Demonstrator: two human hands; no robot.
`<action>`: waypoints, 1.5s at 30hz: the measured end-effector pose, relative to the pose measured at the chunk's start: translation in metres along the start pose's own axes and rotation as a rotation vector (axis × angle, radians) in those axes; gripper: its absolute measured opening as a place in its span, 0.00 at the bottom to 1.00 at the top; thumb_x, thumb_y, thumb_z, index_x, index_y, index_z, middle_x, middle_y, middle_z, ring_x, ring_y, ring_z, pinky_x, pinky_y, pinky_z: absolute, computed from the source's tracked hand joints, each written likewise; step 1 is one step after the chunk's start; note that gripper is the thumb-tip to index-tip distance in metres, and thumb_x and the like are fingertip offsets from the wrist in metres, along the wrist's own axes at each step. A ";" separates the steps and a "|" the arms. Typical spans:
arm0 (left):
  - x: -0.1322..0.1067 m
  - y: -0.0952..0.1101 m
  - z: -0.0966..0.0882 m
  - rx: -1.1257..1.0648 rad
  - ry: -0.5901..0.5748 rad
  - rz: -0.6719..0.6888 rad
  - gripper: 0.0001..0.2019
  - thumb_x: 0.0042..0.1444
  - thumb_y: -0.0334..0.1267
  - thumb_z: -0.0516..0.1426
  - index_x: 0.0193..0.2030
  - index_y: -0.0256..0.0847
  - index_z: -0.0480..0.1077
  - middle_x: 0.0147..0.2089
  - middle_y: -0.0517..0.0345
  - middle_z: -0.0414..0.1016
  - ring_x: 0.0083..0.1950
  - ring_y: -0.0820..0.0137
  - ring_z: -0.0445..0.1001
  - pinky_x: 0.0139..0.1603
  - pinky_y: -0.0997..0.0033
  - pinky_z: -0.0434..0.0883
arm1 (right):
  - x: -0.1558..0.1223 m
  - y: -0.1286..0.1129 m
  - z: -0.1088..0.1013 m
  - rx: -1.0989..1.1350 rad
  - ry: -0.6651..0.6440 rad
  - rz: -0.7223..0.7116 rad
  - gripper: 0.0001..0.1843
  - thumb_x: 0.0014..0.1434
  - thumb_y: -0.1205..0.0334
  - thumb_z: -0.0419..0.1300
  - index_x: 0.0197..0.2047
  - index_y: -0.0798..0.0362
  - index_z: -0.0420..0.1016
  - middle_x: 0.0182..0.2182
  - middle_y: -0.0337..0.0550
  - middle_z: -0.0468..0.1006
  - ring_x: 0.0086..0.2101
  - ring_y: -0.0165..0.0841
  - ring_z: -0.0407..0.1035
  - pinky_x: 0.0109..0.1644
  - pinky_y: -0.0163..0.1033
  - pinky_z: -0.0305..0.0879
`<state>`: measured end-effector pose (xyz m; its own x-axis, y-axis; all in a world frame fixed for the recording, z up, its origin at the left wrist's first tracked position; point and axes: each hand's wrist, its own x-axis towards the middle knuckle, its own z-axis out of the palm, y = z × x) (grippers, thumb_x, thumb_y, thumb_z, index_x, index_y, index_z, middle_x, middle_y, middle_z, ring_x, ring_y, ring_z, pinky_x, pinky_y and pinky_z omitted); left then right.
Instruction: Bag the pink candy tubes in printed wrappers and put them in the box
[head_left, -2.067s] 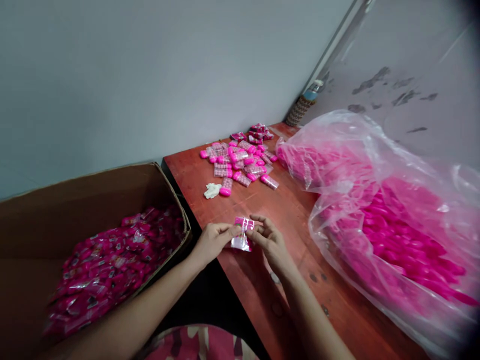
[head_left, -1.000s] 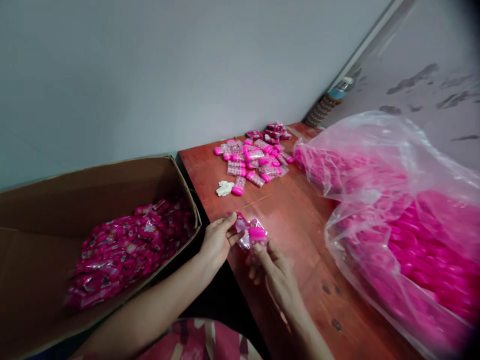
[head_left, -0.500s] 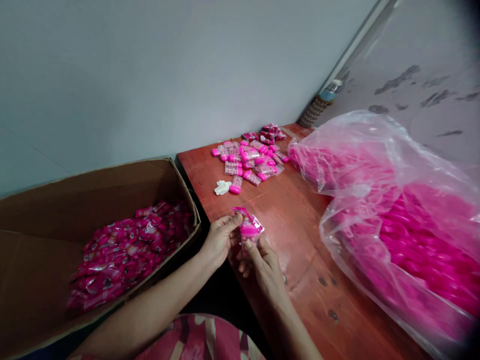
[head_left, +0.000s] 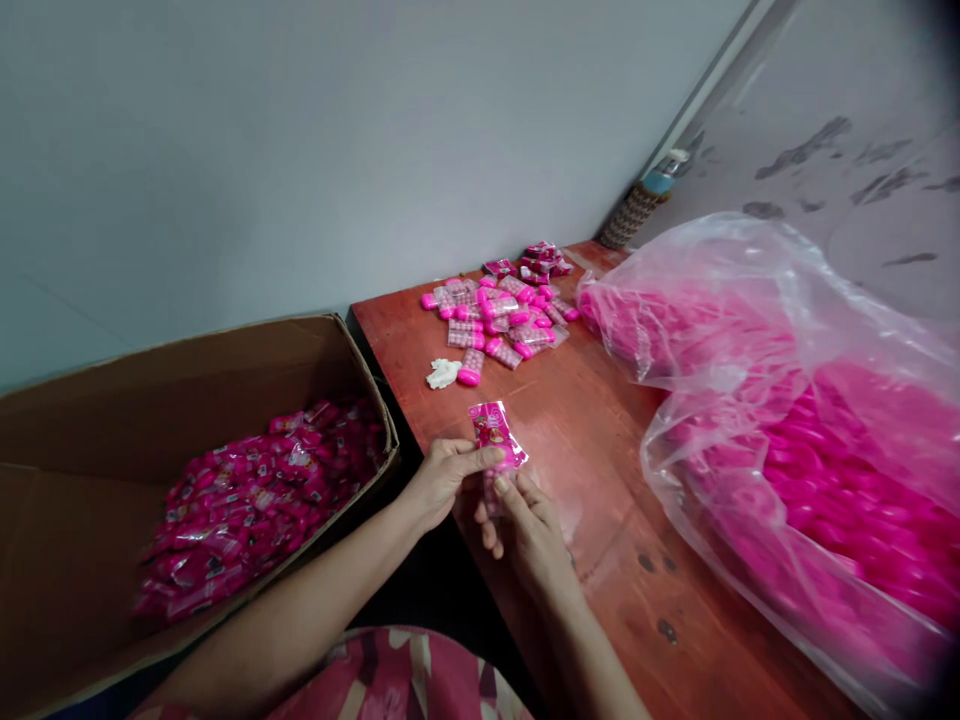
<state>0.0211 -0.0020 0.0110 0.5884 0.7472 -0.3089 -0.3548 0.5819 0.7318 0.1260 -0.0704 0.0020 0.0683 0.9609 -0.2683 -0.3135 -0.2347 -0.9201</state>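
Fingers (head_left: 489, 459): held narrow on both hands, with small pink goods pinched between them above the left edge of the red table (head_left: 600, 470).
Left hand (head_left: 439, 485): closed on a printed pink wrapper (head_left: 491, 422), the thumb being laid across its lower part, over the table's left edge.
Right hand (head_left: 540, 530): closed on a small bottle (head_left: 491, 498) of pale pink beads, just below the wrapper; whether the bottle is set inside the wrapper or only against it cannot be told, since both are partly covered by the thumbs.
Lone bottle (head_left: 471, 366): laid on the table beyond the hands, its pink cap turned toward them, just beside a crumpled white scrap (head_left: 443, 373).
Bottle heap (head_left: 501, 304): spread in a loose pile on the table's far part, with beads seen through the clear sides.
Small packets (head_left: 546, 262): stacked behind the heap, at the table's far edge.
Covered flask (head_left: 634, 215): stood tilted at the table's far right corner, a woven pattern being shown below its blue band.
Clear bag (head_left: 720, 265): rested along the table's right side, filled with bright pink caps (head_left: 832, 500).
Cardboard box (head_left: 187, 375): placed left of the table, partly filled with shiny pink packs (head_left: 255, 500).
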 end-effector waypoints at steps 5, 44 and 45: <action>0.000 0.004 0.004 -0.002 0.037 0.034 0.13 0.42 0.41 0.63 0.23 0.29 0.70 0.19 0.54 0.71 0.17 0.73 0.68 0.18 0.74 0.65 | 0.002 -0.007 -0.002 -0.193 0.078 -0.068 0.12 0.54 0.52 0.58 0.34 0.53 0.66 0.19 0.35 0.71 0.14 0.24 0.62 0.15 0.27 0.56; -0.010 0.006 0.011 -0.174 0.144 0.072 0.13 0.44 0.43 0.62 0.26 0.32 0.71 0.24 0.57 0.71 0.25 0.74 0.69 0.31 0.72 0.66 | -0.011 -0.009 -0.005 0.022 0.115 -0.021 0.10 0.52 0.59 0.62 0.38 0.51 0.70 0.28 0.38 0.76 0.28 0.30 0.69 0.32 0.35 0.66; -0.010 0.005 0.011 -0.171 0.142 0.077 0.14 0.44 0.44 0.62 0.27 0.32 0.71 0.24 0.57 0.71 0.26 0.74 0.69 0.31 0.72 0.66 | -0.011 -0.007 -0.004 0.021 0.131 -0.029 0.10 0.51 0.59 0.62 0.38 0.52 0.70 0.27 0.38 0.75 0.27 0.30 0.69 0.32 0.35 0.66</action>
<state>0.0217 -0.0098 0.0244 0.4510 0.8223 -0.3471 -0.5202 0.5582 0.6464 0.1317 -0.0795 0.0104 0.1999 0.9396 -0.2779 -0.3290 -0.2028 -0.9223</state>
